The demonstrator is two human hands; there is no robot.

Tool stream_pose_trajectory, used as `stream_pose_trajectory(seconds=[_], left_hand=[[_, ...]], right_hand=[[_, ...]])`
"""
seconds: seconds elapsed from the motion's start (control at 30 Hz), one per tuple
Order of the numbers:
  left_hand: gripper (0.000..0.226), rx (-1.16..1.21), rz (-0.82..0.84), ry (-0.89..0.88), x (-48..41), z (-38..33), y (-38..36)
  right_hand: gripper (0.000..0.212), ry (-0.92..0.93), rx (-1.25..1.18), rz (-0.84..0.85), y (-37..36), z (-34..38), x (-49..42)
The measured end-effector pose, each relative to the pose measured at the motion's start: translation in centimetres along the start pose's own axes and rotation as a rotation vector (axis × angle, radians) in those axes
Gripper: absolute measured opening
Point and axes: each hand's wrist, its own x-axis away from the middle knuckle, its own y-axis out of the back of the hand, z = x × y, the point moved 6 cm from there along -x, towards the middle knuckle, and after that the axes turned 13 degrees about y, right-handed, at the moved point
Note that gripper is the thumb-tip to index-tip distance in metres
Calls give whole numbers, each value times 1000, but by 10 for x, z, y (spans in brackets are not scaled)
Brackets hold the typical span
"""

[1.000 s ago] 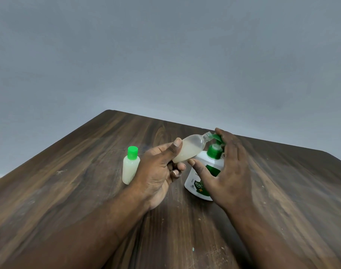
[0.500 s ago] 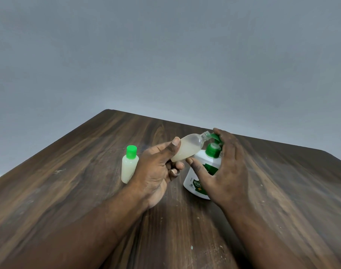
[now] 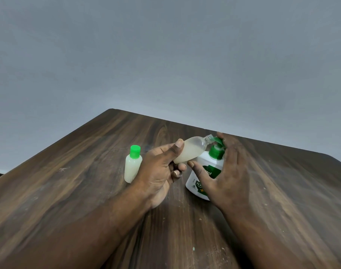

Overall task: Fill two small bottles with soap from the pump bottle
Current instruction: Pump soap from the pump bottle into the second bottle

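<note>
In the middle of the frame I see my left hand (image 3: 158, 171) pinching the uncapped small bottle (image 3: 191, 150) between thumb and curled fingers. The bottle is tilted, with its open neck at the green nozzle of the pump bottle (image 3: 202, 171), and is partly filled with pale soap. My right hand (image 3: 229, 171) lies spread over the pump head, fingers fairly straight, thumb across the label. The capped small bottle (image 3: 132, 166) stands upright left of centre on the wooden table (image 3: 68, 191), just beside the left hand.
</note>
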Motion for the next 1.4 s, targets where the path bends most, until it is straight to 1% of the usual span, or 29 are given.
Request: stream_pose_trajectory(seconds=[0.13,0.33,0.6,0.87,1.03,1.27,1.4], left_hand=[[41,-6,13,-6,0,-1,-1],[47,-11,7,-14,0,-1,0],[40,-3,-6,-6,-1,1,0],[48,-12,5,-14,-3,0,1],[43,-6,10,-14,-3,0,0],[42,-7,16,-19,-2,-1,-1],[36,-11,12,-16,-2,-1,0]], right_hand=[[93,-20,-18,21,0,-1,-3],[94,-28,-12,47,5,-1,-5],[89,-1,34,1,0,0,-1],[92,-20,5,22,4,0,-5],[93,-25,9,35,6,-1,-6],[91,-25,-3,16,6,1,-4],[92,-25,3,28,3,-2,1]])
